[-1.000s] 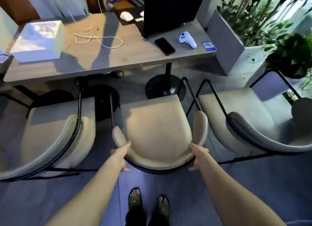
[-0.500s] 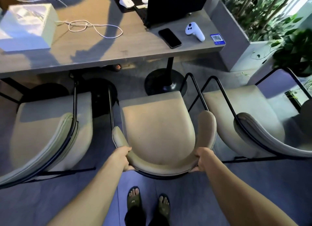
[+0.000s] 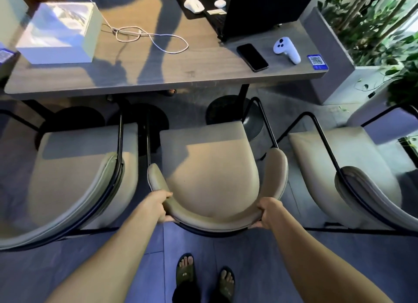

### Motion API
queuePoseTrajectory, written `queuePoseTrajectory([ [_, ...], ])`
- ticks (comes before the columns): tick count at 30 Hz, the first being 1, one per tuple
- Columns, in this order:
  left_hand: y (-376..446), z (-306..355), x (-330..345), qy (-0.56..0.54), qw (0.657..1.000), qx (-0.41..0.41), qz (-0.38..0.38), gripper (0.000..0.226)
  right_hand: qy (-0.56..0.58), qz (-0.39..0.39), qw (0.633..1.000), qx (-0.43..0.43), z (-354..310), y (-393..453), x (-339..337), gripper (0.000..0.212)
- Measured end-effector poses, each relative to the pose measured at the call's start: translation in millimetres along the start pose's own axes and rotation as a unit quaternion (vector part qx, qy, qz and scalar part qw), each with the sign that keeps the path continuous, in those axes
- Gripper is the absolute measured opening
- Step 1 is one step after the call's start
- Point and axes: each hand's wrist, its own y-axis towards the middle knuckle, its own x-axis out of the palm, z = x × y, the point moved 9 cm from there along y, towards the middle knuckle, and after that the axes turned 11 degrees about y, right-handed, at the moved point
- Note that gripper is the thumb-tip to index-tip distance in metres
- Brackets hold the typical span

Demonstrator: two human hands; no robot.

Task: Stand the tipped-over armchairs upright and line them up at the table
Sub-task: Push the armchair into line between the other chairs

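Both hands, left [image 3: 157,206] & right [image 3: 268,213], clamped on mid armchair [image 3: 210,173] backrest; seat faces bench [image 3: 158,74], straight ahead.

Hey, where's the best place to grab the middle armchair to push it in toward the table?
Grip the middle armchair by its curved backrest rim, from behind, one hand on each side of the curve, as the left hand and right hand do now. The rim faces you, and the table lies straight ahead.
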Motion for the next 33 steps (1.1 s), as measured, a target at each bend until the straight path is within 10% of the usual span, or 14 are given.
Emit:
queuePoseTrajectory([
  [33, 30, 62, -82, -0.018, 0.999, 0.047, 0.000, 0.040, -0.047, 0.000, 0.998, -0.029, -20, -89, 89, 0.073],
])
